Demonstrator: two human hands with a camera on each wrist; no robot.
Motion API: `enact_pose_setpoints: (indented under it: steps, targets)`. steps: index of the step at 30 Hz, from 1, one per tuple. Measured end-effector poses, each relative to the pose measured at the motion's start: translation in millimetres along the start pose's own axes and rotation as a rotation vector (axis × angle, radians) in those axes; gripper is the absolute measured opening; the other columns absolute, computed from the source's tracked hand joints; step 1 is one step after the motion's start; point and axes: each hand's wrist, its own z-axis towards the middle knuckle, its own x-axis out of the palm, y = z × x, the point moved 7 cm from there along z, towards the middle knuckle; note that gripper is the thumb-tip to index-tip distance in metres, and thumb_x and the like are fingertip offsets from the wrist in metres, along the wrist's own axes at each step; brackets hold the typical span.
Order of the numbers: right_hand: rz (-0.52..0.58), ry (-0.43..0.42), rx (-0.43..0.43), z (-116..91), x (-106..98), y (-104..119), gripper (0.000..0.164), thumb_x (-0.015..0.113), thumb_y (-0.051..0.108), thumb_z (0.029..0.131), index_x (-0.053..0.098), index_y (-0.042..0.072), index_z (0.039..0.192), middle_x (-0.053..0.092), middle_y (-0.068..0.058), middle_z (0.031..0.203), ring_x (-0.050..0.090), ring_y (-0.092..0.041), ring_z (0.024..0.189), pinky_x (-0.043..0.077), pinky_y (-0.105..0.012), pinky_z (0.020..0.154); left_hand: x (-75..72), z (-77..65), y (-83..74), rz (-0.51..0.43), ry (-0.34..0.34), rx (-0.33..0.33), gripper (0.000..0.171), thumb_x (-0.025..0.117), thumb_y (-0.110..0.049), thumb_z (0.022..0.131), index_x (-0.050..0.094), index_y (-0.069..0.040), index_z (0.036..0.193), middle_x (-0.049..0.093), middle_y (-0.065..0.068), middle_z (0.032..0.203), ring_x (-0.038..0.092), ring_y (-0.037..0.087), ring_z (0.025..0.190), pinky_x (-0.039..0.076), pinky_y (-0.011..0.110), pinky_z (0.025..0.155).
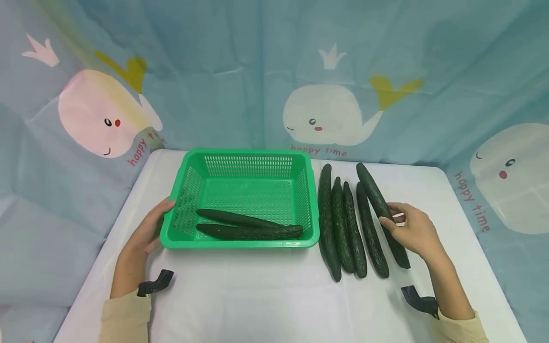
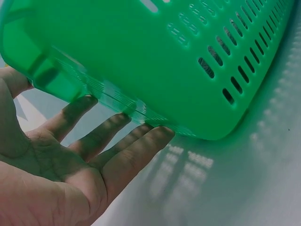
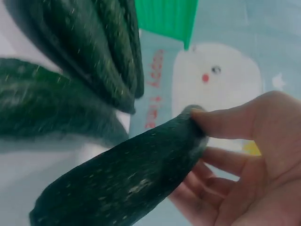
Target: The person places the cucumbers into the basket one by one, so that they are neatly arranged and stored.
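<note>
My right hand [image 1: 412,228] pinches a dark green cucumber [image 1: 374,190] between thumb and fingers. The right wrist view shows the thumb on one side of this cucumber [image 3: 127,176] and the fingers on the other. It slants across the upper part of a neighbouring cucumber [image 1: 372,238]. Several more cucumbers [image 1: 327,214] lie side by side to its left. My left hand [image 1: 150,227] is at the left side of a green plastic basket [image 1: 240,244]. In the left wrist view its extended fingers [image 2: 136,153] touch the basket's outer wall. Two cucumbers [image 1: 253,232] lie inside, along the near wall.
A white-covered table [image 1: 257,295] carries the basket and the loose cucumbers. Behind and beside it hangs a blue curtain [image 1: 240,105] printed with whales. Black wrist mounts [image 1: 155,283] sit on both forearms, above beige sleeves [image 1: 126,317].
</note>
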Motion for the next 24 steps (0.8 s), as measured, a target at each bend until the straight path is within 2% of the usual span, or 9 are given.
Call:
enact_pose_setpoints:
  steps: [6,11,16,18,21,22,24]
  targets:
    - [0.085,-0.035,-0.145,1,-2,42,0.052,0.074,0.020,0.101,0.059,0.000,0.147,0.069,-0.027,0.127,0.071,-0.048,0.111,0.063,-0.058,0.084,1.5,-3.5,1.5,-0.005,-0.014,-0.014,0.073,0.035,-0.046,0.115,0.008,-0.009,0.171,0.049,-0.014,0.140,0.059,-0.003,0.124,0.056,0.019,0.097]
    - [0.128,-0.059,-0.258,7,-6,75,0.048,0.077,0.012,0.098,0.064,0.004,0.144,0.070,-0.021,0.130,0.071,-0.039,0.112,0.064,-0.054,0.088,3.9,0.0,1.3,-0.027,-0.007,-0.011,0.073,0.036,-0.046,0.114,0.008,-0.011,0.171,0.048,-0.013,0.142,0.058,-0.004,0.125,0.056,0.018,0.099]
    - [0.095,-0.047,-0.323,15,-7,99,0.045,0.076,0.013,0.099,0.066,0.007,0.142,0.074,-0.014,0.118,0.069,-0.029,0.098,0.064,-0.050,0.084,5.3,2.9,1.6,-0.033,0.001,0.002,0.073,0.036,-0.045,0.114,0.007,-0.010,0.171,0.047,-0.013,0.143,0.059,-0.004,0.126,0.056,0.019,0.099]
    - [0.076,-0.042,-0.350,19,-7,108,0.044,0.076,0.014,0.099,0.066,0.008,0.142,0.074,-0.012,0.114,0.068,-0.025,0.093,0.062,-0.045,0.078,5.6,3.8,0.8,-0.037,0.006,0.010,0.072,0.035,-0.045,0.115,0.007,-0.009,0.171,0.048,-0.012,0.143,0.060,-0.003,0.125,0.057,0.019,0.099]
    - [0.051,-0.030,-0.389,23,-7,123,0.044,0.076,0.016,0.099,0.067,0.009,0.142,0.073,-0.009,0.110,0.063,-0.021,0.082,0.051,-0.036,0.069,5.0,4.9,-0.8,-0.034,0.001,0.016,0.071,0.035,-0.044,0.115,0.008,-0.011,0.171,0.048,-0.012,0.143,0.059,-0.003,0.125,0.057,0.019,0.098]
    - [0.048,-0.024,-0.400,24,-7,127,0.044,0.076,0.017,0.099,0.067,0.009,0.142,0.072,-0.008,0.109,0.060,-0.019,0.078,0.047,-0.034,0.067,4.8,5.3,-1.4,-0.033,-0.002,0.016,0.071,0.035,-0.045,0.114,0.009,-0.011,0.172,0.047,-0.011,0.144,0.059,-0.003,0.125,0.057,0.019,0.098]
    - [0.042,-0.016,-0.426,27,-6,137,0.043,0.076,0.018,0.099,0.067,0.010,0.141,0.073,-0.007,0.110,0.061,-0.017,0.080,0.048,-0.032,0.068,4.2,6.2,-2.1,-0.030,-0.007,0.015,0.071,0.035,-0.045,0.114,0.009,-0.012,0.172,0.046,-0.009,0.145,0.058,-0.002,0.125,0.057,0.019,0.097]
